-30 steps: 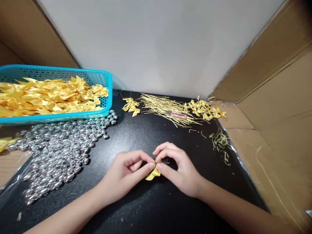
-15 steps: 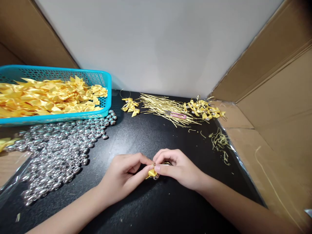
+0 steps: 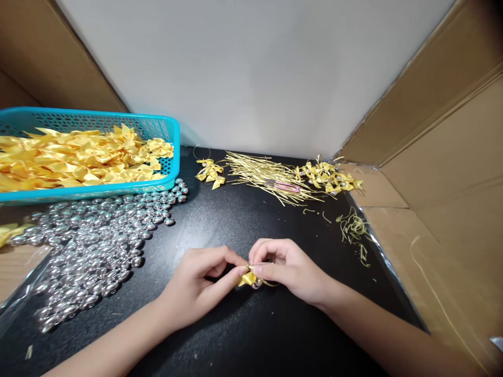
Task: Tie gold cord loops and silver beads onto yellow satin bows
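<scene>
A small yellow ribbon bow (image 3: pixel 248 278) with a silver bead and a thin gold wire is pinched between both hands low over the black tabletop (image 3: pixel 243 335). My left hand (image 3: pixel 196 285) grips it from the left with thumb and forefinger closed. From the right, my right hand (image 3: pixel 288 267) pinches the same piece, fingers curled, and a loop of gold wire shows under its fingertips.
A turquoise basket (image 3: pixel 168 157) of yellow bows stands at the back left. Several silver beads (image 3: pixel 94 251) lie spread in front of it. Gold wires (image 3: pixel 271 178), a pink clip (image 3: pixel 288 186) and finished bows (image 3: pixel 330 178) lie at the back. Cardboard walls (image 3: pixel 440 173) flank both sides.
Both hands have dropped slightly toward the table with the bow. The right hand's fingers have curled in, and a loop of gold wire now shows under the bow.
</scene>
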Tool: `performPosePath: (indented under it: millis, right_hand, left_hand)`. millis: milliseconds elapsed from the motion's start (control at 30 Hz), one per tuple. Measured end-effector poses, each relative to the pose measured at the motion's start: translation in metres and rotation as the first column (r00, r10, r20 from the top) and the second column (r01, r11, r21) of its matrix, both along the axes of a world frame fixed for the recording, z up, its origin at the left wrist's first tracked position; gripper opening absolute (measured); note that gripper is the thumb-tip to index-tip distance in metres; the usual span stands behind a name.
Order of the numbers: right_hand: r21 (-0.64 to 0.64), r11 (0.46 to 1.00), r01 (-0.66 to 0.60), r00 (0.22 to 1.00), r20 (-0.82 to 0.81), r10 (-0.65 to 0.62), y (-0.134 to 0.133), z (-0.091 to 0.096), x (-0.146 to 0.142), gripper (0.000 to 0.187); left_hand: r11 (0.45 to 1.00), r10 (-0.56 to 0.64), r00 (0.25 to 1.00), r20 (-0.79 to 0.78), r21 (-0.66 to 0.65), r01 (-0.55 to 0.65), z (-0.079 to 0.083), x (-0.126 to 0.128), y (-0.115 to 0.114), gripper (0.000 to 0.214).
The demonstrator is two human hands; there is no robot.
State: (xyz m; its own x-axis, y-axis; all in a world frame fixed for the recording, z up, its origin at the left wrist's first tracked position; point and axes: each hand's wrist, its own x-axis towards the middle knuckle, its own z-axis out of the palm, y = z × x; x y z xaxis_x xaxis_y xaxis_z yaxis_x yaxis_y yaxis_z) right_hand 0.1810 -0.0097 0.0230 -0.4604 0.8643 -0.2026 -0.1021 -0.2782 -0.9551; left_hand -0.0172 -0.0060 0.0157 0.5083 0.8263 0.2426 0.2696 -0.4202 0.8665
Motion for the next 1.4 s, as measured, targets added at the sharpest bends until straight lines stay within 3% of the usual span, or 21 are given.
performPosePath:
  millis: [367, 667, 1000, 1400]
  right_hand:
    - [0.029, 1.000, -0.005, 0.999, -0.047, 0.007, 0.000, 0.000, -0.001, 0.035]
    - [-0.022, 0.997, -0.068, 0.991, -0.114, 0.065, -0.001, -0.003, -0.002, 0.037]
    - [0.003, 0.993, -0.120, 0.979, -0.165, 0.119, 0.001, -0.011, 0.000, 0.041]
    - [-0.113, 0.987, -0.116, 0.964, -0.252, 0.085, -0.001, -0.010, -0.002, 0.034]
  left_hand:
    - [1.000, 0.000, 1.000, -0.009, -0.020, -0.001, -0.003, 0.000, 0.000, 0.018]
    - [0.998, 0.012, 1.000, 0.021, -0.054, -0.011, -0.003, 0.002, -0.001, 0.018]
    - [1.000, 0.007, 0.998, 0.056, 0.010, -0.008, -0.005, 0.002, 0.000, 0.014]
    - [0.998, -0.023, 0.998, 0.066, -0.060, 0.027, -0.005, 0.003, -0.002, 0.018]
